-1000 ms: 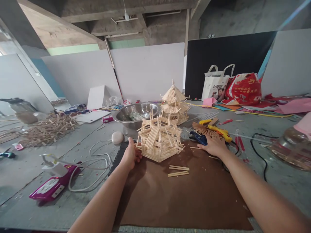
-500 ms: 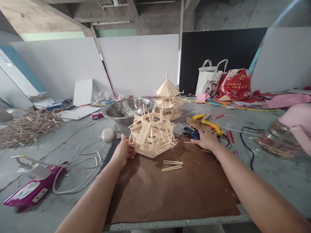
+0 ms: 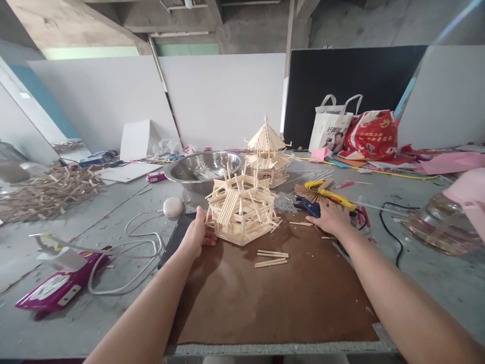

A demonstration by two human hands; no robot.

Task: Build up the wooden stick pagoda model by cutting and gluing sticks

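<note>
View shifted; stick model (image 3: 242,217) beside half-open, empty left fingers (image 3: 208,236); right fingers (image 3: 314,219) on blue cutters (image 3: 309,206), grip unclear.

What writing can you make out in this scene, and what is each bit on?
"好咖", on the white tote bag; the characters after it are too unclear to read.
Gold characters on the red bag: too blurred to read.
Any print on the purple power strip: too small to read.
</note>
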